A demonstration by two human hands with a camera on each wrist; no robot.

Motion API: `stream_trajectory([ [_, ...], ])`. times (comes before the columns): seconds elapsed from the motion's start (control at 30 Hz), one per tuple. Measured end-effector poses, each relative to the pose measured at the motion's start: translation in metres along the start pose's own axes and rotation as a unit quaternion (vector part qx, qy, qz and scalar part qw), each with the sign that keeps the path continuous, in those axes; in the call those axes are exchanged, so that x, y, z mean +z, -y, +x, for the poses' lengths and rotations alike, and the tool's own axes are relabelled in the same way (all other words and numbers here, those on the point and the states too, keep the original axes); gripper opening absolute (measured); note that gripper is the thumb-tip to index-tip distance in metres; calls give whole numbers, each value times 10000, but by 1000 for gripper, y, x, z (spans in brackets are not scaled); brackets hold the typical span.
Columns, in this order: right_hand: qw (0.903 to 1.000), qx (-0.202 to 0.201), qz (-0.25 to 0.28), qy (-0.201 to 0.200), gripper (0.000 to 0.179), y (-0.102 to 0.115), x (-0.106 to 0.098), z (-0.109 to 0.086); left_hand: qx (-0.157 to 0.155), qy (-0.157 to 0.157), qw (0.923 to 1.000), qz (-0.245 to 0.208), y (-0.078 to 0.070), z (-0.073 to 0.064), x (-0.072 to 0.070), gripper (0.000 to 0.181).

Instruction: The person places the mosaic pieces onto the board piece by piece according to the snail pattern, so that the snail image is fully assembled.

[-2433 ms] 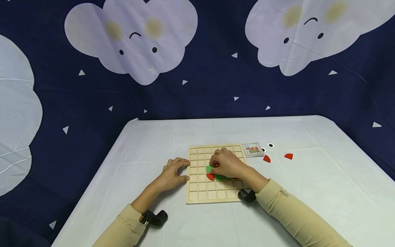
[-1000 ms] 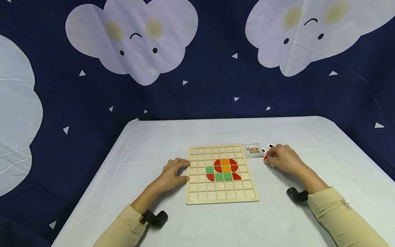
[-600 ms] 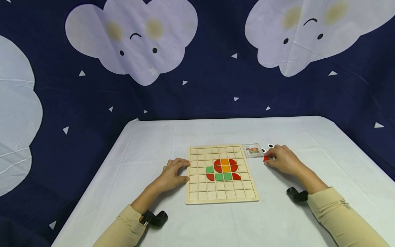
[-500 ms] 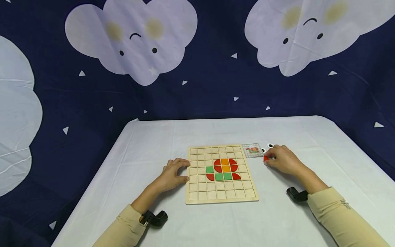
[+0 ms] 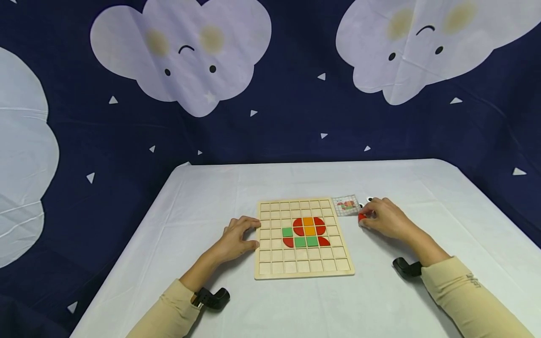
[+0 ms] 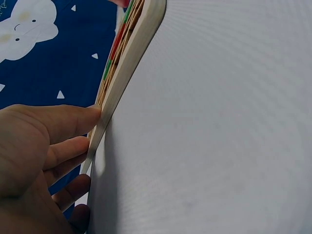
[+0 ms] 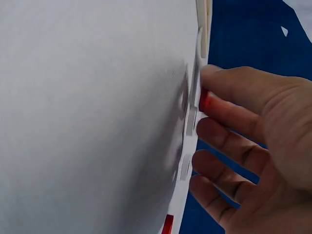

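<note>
My left hand (image 5: 236,238) rests at the left edge of a wooden grid board (image 5: 304,267), thumb and fingertips touching its side. In the left wrist view, the left thumb (image 6: 73,119) lies against the board's rim. Set into the board are red rounded pieces (image 5: 298,231), orange squares (image 5: 310,230) and green squares (image 5: 287,232). To the right of the board, my right hand (image 5: 389,219) pinches a red quarter-circle tile (image 7: 203,100) between thumb and index finger, its other fingers loosely bent. Another red tile (image 7: 167,225) lies on the table in the right wrist view, hidden behind the hand in the head view.
A small printed pattern card (image 5: 345,205) lies against the board's upper right corner. Beside it are two white discs with black centres, one disc (image 5: 369,199) partly covered by the right hand. A white cloth (image 5: 211,188) covers the table; a dark blue cloud-print curtain (image 5: 279,141) hangs behind.
My right hand has left the board, moved right to the loose tiles and picked up a red quarter-circle tile, shifting it slightly left. The left hand has stayed at the board's edge.
</note>
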State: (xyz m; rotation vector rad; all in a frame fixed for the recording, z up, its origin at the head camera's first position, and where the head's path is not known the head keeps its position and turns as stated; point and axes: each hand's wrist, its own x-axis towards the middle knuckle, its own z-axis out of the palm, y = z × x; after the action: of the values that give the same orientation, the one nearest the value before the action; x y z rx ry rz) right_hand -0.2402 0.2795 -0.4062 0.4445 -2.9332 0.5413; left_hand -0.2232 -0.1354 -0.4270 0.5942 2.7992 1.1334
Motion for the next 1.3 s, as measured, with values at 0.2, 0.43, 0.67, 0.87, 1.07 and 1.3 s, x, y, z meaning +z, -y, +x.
stream_trajectory([
  [0.2,9997,-222,128,-51,22,20,-3,3,16,11,10000,9,0,0,0,49],
  [0.43,9990,-381,242,45,23,56,-2,15,9,39,10000,4,0,0,-1,49],
  [0.67,9971,-627,390,190,25,92,7,32,33,37,10000,-30,0,0,-1,49],
  [0.87,9944,-895,422,379,26,120,20,48,47,-6,10000,-39,1,-1,0,48],
  [1.07,9914,-1071,466,585,23,138,37,60,50,-21,10000,-57,0,-1,-1,47],
  [1.3,9882,-1258,485,734,24,148,50,69,48,13,10000,10,0,-1,-2,48],
])
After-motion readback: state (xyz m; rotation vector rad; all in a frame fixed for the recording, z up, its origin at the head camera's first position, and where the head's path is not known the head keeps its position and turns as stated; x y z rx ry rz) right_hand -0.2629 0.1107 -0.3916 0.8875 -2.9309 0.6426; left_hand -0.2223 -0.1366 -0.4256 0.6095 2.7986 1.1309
